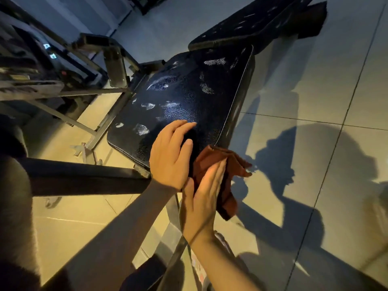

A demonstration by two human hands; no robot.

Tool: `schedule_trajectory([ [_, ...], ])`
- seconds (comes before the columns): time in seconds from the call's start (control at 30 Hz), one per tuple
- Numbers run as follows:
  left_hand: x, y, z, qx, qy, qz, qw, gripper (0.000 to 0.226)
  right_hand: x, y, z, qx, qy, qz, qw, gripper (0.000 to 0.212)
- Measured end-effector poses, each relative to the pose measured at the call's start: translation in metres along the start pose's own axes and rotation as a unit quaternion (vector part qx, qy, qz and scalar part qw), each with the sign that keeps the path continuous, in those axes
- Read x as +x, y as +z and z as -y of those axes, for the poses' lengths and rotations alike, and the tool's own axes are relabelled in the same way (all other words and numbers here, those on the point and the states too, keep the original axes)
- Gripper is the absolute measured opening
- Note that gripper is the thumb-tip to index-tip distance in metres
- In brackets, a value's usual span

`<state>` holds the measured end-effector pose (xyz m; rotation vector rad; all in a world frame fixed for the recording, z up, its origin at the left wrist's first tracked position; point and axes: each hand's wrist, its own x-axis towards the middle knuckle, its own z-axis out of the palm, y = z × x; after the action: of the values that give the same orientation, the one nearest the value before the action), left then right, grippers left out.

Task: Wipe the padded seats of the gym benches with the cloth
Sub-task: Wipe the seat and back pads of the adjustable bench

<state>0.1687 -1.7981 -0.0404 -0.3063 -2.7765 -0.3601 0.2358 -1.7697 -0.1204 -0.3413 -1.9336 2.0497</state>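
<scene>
Head view looks down on a black padded seat (189,97) of a gym bench, its vinyl marked with pale worn or smeared patches. The left hand (170,152) rests flat on the near corner of the seat, fingers straight and relaxed, holding nothing; it seems placed there to steady the person while leaning in. The right hand (201,198) has its fingers straight and pressed against a rust-red cloth (220,164), which is bunched at the seat's near edge and hangs partly off it toward the tiled floor (315,101). Whether the thumb hooks under the cloth I cannot tell from this angle. The flat palm suits pushing the cloth across the padding. A second pad (252,24), the backrest, lies beyond, and its surface shows similar marks.
</scene>
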Motion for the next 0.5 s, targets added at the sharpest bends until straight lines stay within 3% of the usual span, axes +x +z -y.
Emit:
schedule_trajectory([
  [0.07,-0.003,-0.002,0.004,-0.008,0.023,0.025,0.999,0.047,0.006,-0.003,0.007,0.032,0.044,0.010,0.998,0.069],
  [0.17,-0.012,-0.006,0.007,-0.006,0.036,0.032,0.999,0.047,0.043,-0.018,0.013,0.063,0.006,0.003,0.998,0.075],
  [0.33,-0.015,-0.002,0.002,0.057,0.042,0.025,0.997,0.049,0.124,-0.035,0.019,0.148,0.084,0.045,0.984,0.052],
  [0.43,-0.014,0.000,-0.001,0.073,0.041,0.014,0.996,0.049,0.093,-0.034,0.013,0.105,0.020,0.051,0.993,0.054],
  [0.5,-0.015,0.001,0.000,0.075,0.052,0.014,0.996,0.049,0.055,-0.031,0.010,0.139,0.047,0.058,0.988,0.069],
])
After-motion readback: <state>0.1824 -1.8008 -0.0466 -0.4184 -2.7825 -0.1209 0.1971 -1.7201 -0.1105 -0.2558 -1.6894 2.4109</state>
